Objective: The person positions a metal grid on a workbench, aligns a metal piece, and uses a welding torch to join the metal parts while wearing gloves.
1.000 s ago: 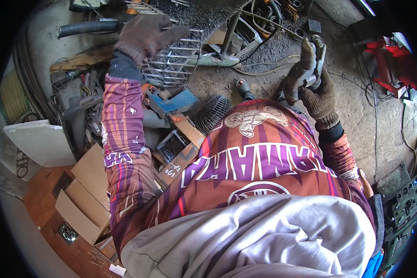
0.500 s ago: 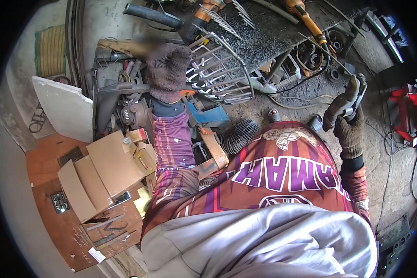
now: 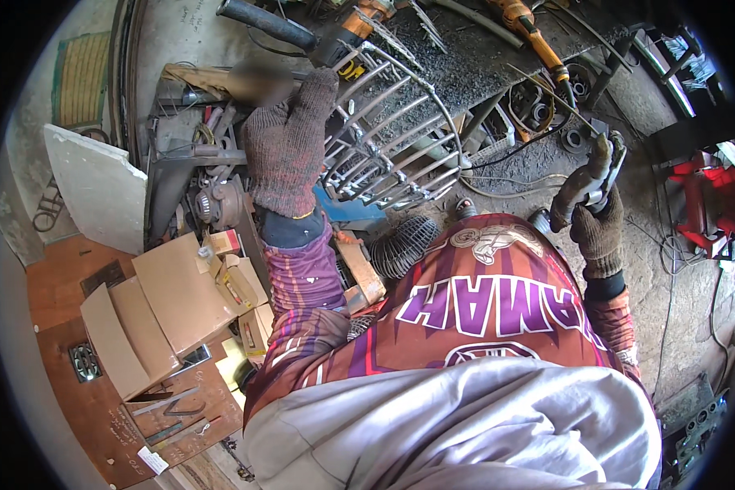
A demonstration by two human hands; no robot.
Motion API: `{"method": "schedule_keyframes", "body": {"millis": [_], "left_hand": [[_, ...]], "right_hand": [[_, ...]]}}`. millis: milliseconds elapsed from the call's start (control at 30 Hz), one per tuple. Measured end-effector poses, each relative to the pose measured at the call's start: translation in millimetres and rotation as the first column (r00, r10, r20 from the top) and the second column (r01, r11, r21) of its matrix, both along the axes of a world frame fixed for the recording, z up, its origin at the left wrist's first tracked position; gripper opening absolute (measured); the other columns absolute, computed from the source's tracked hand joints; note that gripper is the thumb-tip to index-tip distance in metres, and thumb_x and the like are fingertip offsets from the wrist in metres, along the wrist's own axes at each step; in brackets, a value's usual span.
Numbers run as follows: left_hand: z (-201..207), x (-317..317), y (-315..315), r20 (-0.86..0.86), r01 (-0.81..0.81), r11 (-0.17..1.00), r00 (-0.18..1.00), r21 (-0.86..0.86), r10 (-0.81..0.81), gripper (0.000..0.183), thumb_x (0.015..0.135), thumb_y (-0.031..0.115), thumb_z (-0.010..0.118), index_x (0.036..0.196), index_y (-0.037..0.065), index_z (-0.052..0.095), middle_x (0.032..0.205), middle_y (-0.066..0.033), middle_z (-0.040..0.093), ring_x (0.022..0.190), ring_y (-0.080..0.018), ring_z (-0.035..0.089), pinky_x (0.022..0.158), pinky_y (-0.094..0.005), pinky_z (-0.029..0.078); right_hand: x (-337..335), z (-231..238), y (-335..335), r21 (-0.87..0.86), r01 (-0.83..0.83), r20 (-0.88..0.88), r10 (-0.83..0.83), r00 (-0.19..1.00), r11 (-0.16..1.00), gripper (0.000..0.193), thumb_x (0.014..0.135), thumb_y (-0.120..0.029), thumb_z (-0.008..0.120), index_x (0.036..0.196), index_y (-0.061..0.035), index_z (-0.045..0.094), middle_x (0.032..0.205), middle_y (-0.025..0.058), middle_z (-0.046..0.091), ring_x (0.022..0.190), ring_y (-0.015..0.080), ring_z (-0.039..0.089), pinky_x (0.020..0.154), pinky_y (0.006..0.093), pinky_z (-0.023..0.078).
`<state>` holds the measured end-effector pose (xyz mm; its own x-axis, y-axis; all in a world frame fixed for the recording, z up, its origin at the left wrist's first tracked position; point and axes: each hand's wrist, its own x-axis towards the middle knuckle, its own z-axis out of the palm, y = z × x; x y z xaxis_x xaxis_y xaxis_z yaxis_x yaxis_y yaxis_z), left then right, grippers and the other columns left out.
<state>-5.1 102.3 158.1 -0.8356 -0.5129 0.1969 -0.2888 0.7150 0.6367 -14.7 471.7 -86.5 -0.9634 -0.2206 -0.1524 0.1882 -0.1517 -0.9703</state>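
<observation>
My left hand, in a dark knitted glove, grips the left edge of a round metal bar cage. The cage stands tilted at the bench edge, its bars running out from the rim; the fingertips are hidden behind the glove and bars. On the right, my right hand, also gloved, is closed around a welding electrode holder. A thin welding rod sticks out of its jaws toward the upper left, its tip apart from the cage.
A dark workbench covered in grit carries an orange angle grinder and several loose rods. Cardboard boxes lie at left beside a white board. A coiled spring-like part and cables are below; red stands stand at right.
My left hand has drawn the cage nearer and turned it, so more of its bars face me. My right hand with the electrode holder has shifted slightly left.
</observation>
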Motion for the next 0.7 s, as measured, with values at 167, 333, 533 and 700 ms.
{"method": "schedule_keyframes", "body": {"millis": [167, 333, 533, 700], "left_hand": [[1, 0, 1, 0.013, 0.008, 0.983, 1.0, -0.182, -0.006, 0.056, 0.087, 0.057, 0.066, 0.087, 0.001, 0.072, 0.065, -0.0109, 0.064, 0.06, -0.0181, 0.056, 0.06, -0.0364, 0.045], [-7, 3, -6, 0.024, -0.023, 0.992, 0.999, -0.122, 0.026, 0.059, 0.086, 0.06, 0.065, 0.088, 0.001, 0.072, 0.065, -0.0129, 0.064, 0.061, -0.02, 0.058, 0.061, -0.0376, 0.045], [-6, 5, -6, 0.056, -0.014, 0.981, 0.998, -0.193, 0.025, 0.061, 0.086, 0.063, 0.061, 0.088, 0.003, 0.072, 0.07, -0.0155, 0.066, 0.065, -0.0276, 0.063, 0.063, -0.0408, 0.046], [1, 6, 11, 0.072, 0.007, 0.968, 0.997, -0.251, 0.011, 0.052, 0.09, 0.053, 0.063, 0.09, 0.001, 0.071, 0.067, -0.008, 0.061, 0.065, -0.0161, 0.054, 0.064, -0.0361, 0.044]], "right_hand": [[3, 7, -3, -0.006, 0.027, 0.006, -0.027, 1.0, 1.0, 0.051, 0.079, -0.008, 0.069, 0.127, -0.0021, 0.052, 0.102, 0.0058, 0.064, 0.084, 0.0126, 0.063, 0.071, 0.0272, 0.053], [6, 12, -1, 0.009, 0.031, 0.049, -0.032, 0.998, 0.999, 0.047, 0.08, -0.006, 0.068, 0.125, -0.0033, 0.052, 0.095, 0.0044, 0.065, 0.073, 0.01, 0.062, 0.06, 0.0239, 0.05], [7, 14, -2, -0.005, 0.083, 0.035, -0.083, 0.996, 0.997, 0.046, 0.08, -0.006, 0.068, 0.124, -0.0046, 0.052, 0.088, 0.0027, 0.064, 0.061, 0.0079, 0.058, 0.049, 0.0225, 0.045], [5, 25, -1, -0.001, 0.12, -0.025, -0.12, 0.992, 0.993, 0.046, 0.08, -0.006, 0.068, 0.123, -0.0056, 0.052, 0.086, 0.0021, 0.063, 0.057, 0.0067, 0.056, 0.045, 0.0216, 0.042]]}}
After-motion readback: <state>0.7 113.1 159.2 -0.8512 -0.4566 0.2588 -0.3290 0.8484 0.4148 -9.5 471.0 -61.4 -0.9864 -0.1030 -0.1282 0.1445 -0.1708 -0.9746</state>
